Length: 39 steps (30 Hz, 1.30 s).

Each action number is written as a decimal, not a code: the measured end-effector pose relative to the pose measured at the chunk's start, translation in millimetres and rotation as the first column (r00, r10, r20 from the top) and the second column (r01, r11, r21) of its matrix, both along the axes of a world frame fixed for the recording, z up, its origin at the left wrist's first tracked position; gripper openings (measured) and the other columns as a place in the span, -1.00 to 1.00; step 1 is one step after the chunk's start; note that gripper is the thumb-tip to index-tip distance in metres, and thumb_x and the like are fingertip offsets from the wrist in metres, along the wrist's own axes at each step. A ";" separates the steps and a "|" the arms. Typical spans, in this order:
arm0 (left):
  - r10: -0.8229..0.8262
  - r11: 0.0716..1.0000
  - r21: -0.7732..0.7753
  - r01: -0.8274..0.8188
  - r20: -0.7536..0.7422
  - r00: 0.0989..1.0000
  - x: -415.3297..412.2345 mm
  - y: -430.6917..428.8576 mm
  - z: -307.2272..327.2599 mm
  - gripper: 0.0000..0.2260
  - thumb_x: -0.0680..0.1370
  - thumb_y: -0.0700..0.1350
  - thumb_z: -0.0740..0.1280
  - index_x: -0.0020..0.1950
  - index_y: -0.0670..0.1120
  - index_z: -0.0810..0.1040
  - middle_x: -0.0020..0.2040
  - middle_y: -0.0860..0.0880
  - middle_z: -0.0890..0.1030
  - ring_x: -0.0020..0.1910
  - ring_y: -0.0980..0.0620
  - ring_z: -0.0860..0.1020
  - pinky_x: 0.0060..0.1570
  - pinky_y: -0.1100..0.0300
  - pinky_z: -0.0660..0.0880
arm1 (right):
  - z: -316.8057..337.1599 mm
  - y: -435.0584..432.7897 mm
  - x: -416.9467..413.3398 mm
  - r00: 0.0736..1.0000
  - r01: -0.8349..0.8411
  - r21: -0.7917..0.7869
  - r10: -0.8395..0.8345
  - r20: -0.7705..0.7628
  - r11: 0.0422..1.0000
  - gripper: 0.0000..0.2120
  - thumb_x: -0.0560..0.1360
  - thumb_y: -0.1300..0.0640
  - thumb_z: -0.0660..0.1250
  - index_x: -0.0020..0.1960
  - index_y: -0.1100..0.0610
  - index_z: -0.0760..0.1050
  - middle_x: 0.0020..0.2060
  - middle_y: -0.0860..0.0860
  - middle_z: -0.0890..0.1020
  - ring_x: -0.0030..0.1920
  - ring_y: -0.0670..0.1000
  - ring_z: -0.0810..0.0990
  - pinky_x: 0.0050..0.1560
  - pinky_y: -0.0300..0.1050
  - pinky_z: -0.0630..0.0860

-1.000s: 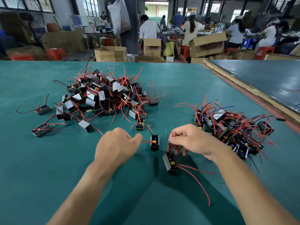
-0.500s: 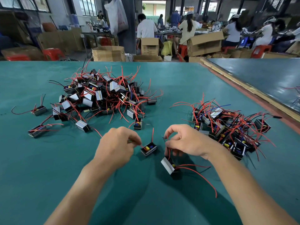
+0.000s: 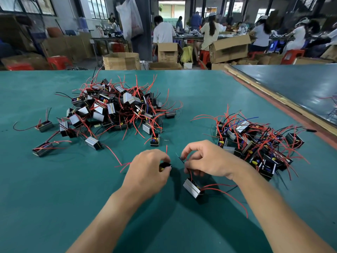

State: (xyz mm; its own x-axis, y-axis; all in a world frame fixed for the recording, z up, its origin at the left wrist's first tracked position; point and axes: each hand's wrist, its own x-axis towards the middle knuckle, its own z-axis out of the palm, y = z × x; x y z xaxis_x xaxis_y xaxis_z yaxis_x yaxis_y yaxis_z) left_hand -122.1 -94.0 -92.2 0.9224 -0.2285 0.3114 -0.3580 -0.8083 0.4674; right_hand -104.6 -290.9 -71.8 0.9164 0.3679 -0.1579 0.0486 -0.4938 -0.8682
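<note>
- The small black module (image 3: 164, 166) sits in the middle of the surface (image 3: 54, 198), nearer its near edge than its far edge. It is mostly hidden; only a dark body with a bit of yellow shows.
- The left hand (image 3: 147, 172) grips that module, with the fingers curled over it from above.
- The right hand (image 3: 209, 161) is just beside the left, not touching it. Its thumb and fingertips pinch the thin leads (image 3: 190, 175) of a second unit.
- This silver-sided module (image 3: 192, 188) lies tilted directly below the right hand. Whether it rests on the surface or hangs from its leads cannot be told.
- A long red wire (image 3: 235, 199) trails from it toward the near right.
- A single open-topped module (image 3: 155, 141) stands just beyond the hands.
- A large heap (image 3: 116, 108) of similar modules with red and black wires lies toward the far left.
- Three stray modules (image 3: 42, 149) lie between that heap and the left edge.
- A smaller heap (image 3: 255, 141) lies close to the right edge, beside the right wrist.
- Beyond the far edge are cardboard boxes (image 3: 121, 61) and seated people (image 3: 163, 32) with their backs turned.
</note>
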 end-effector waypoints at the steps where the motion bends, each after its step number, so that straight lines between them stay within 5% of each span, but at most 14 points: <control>1: 0.037 0.999 -0.027 -0.037 -0.005 0.999 0.5 1.9 1.2 -0.93 0.45 -0.03 0.44 -0.11 0.02 0.67 -0.18 0.08 0.66 -0.13 0.04 0.58 -0.12 0.15 0.45 | -0.3 0.0 0.3 1.000 0.009 -0.001 -0.009 0.007 1.000 -0.87 0.54 0.31 0.37 -0.05 0.10 0.52 -0.33 0.01 0.70 -0.45 -0.09 0.51 -0.41 -0.27 0.46; 3: 0.096 0.993 -0.065 -0.098 -0.032 0.995 1.0 4.8 2.7 -0.91 0.42 0.02 0.45 -0.23 0.04 0.64 -0.37 0.10 0.60 -0.32 0.11 0.53 -0.27 0.19 0.40 | -1.0 0.1 0.8 1.000 0.024 -0.007 -0.024 0.020 1.000 -0.86 0.53 0.31 0.38 -0.08 0.08 0.53 -0.34 -0.01 0.70 -0.45 -0.08 0.52 -0.41 -0.27 0.47; 8: 0.034 0.988 -0.146 -0.045 -0.076 0.997 2.1 6.0 1.7 -0.82 0.42 -0.10 0.47 -0.10 0.07 0.49 -0.32 0.19 0.64 -0.36 0.30 0.51 -0.29 0.44 0.35 | -1.0 2.1 0.9 0.997 0.042 -0.020 -0.041 0.060 0.999 -0.83 0.49 0.33 0.41 -0.12 0.07 0.56 -0.42 -0.06 0.64 -0.45 -0.07 0.53 -0.41 -0.26 0.47; 15: 0.006 0.971 -0.238 -0.026 -0.084 0.996 1.7 4.1 4.1 -0.88 0.44 -0.23 0.40 -0.19 0.00 0.56 -0.28 0.13 0.65 -0.22 0.11 0.61 -0.09 0.14 0.52 | 0.0 7.3 0.1 0.992 0.035 -0.068 -0.027 0.121 0.997 -0.81 0.44 0.32 0.45 -0.14 0.04 0.57 -0.39 -0.04 0.65 -0.48 -0.13 0.52 -0.37 -0.30 0.43; 22: 0.002 0.954 -0.294 -0.056 -0.179 0.984 -1.2 4.9 10.6 -0.85 0.33 -0.26 0.35 -0.29 -0.01 0.55 -0.29 0.10 0.64 -0.25 0.10 0.59 -0.17 0.15 0.50 | -2.4 9.9 -0.8 0.990 0.038 -0.031 -0.033 0.138 0.999 -0.81 0.44 0.34 0.45 -0.21 0.10 0.53 -0.41 0.04 0.64 -0.45 -0.04 0.57 -0.37 -0.21 0.50; 25: -0.021 0.939 -0.339 -0.057 -0.224 0.974 -3.5 2.7 16.3 -0.95 0.28 -0.09 0.34 -0.33 -0.04 0.59 -0.35 0.05 0.65 -0.33 0.08 0.60 -0.26 0.19 0.51 | -4.7 10.7 0.2 0.991 0.056 0.018 -0.058 0.123 0.998 -0.83 0.44 0.38 0.43 -0.21 0.16 0.52 -0.42 0.08 0.65 -0.46 0.01 0.60 -0.38 -0.17 0.57; 30: -0.008 0.928 -0.355 -0.112 -0.320 0.947 -4.2 2.7 19.6 -0.71 0.37 0.10 0.27 -0.40 -0.04 0.65 -0.44 -0.13 0.59 -0.47 -0.10 0.43 -0.41 0.13 0.39 | -6.7 11.7 0.1 0.995 0.042 0.042 -0.046 0.094 0.998 -0.81 0.45 0.39 0.42 -0.22 0.15 0.51 -0.46 0.05 0.64 -0.47 0.01 0.61 -0.36 -0.16 0.59; 33: -0.016 0.951 -0.296 -0.090 -0.339 0.941 -3.0 4.8 17.8 -0.73 0.46 -0.01 0.40 -0.42 -0.04 0.66 -0.62 0.01 0.34 -0.61 0.09 0.21 -0.57 0.29 0.21 | -6.1 11.9 -0.2 0.995 0.036 0.043 -0.040 0.092 0.998 -0.81 0.45 0.39 0.41 -0.21 0.15 0.50 -0.46 0.04 0.64 -0.46 0.01 0.61 -0.34 -0.15 0.60; 39: -0.205 0.953 -0.293 0.082 -0.420 0.884 -2.6 9.5 20.0 -0.93 0.39 -0.08 0.54 -0.28 0.00 0.70 -0.33 0.00 0.69 -0.39 0.13 0.55 -0.28 0.11 0.57 | -3.4 8.9 -1.6 0.994 0.050 0.041 -0.053 0.091 0.998 -0.83 0.46 0.40 0.41 -0.20 0.17 0.51 -0.46 0.05 0.64 -0.49 -0.01 0.58 -0.38 -0.22 0.56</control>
State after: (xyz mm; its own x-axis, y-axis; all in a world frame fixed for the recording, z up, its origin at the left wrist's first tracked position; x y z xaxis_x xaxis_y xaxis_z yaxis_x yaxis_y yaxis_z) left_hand -124.6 -84.5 -72.3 0.9399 -0.3373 -0.0527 -0.1682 -0.5916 0.7885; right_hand -106.1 -282.0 -75.2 0.9442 0.3242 -0.0582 0.1049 -0.4635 -0.8799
